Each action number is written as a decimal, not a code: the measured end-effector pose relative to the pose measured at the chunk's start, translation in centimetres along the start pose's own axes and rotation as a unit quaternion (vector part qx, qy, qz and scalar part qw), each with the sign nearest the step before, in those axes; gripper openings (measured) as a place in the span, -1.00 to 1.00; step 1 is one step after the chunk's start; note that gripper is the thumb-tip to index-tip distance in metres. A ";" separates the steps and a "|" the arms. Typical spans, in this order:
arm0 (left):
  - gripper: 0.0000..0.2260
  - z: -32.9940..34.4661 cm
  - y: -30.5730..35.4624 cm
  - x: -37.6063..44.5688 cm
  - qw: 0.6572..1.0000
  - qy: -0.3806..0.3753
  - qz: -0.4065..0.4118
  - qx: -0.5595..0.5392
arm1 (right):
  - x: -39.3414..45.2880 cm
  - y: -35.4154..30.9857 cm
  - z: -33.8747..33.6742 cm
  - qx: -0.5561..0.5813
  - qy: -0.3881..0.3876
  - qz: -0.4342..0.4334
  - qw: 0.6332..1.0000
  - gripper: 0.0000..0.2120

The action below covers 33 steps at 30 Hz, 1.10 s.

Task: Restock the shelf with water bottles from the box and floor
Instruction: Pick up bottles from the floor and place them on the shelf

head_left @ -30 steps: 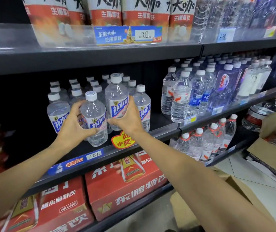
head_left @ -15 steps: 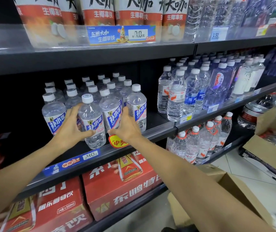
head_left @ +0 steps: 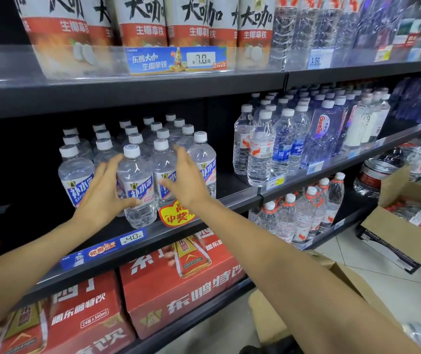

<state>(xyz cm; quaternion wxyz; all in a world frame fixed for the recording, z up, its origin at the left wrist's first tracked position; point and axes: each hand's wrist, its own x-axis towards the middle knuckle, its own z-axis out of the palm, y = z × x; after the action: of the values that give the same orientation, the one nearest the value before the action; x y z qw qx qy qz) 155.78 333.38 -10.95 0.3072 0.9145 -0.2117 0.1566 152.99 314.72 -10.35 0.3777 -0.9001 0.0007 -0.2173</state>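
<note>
Several clear water bottles with white caps and blue-and-white labels stand in rows on the middle shelf point(head_left: 229, 200). The front bottle point(head_left: 136, 175) stands nearer the shelf lip than the rest. My left hand point(head_left: 102, 192) lies against its left side, fingers straight and thumb touching the label's lower edge. My right hand point(head_left: 187, 180) hovers with spread, straight fingers in front of the neighbouring bottle point(head_left: 164, 162), holding nothing. An open cardboard box point(head_left: 352, 279) sits on the floor beneath my right forearm, its contents hidden.
Other brands of bottled water point(head_left: 263, 154) fill the shelf section to the right. Red drink cartons point(head_left: 178, 297) occupy the bottom shelf. Coffee drinks line the top shelf point(head_left: 127, 85). A second open box point(head_left: 395, 226) stands on the tiled floor at right.
Both hands gripped bottles a second ago; the right set its bottle down into the row, and now both hands have opened, with fingers straightened and easing off the bottles.
</note>
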 end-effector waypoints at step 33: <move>-0.41 -3.6 2.7 -4.7 0.979 -0.100 0.025 0.177 | -4.1 -3.0 -4.5 -0.369 -0.116 -0.150 0.910 -0.57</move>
<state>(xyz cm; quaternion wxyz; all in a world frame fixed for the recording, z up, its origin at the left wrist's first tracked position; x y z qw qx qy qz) 149.88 335.11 -8.80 0.1135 0.9599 -0.2328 0.1072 147.05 314.49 -7.10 -0.0210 -0.9837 -0.0979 -0.1492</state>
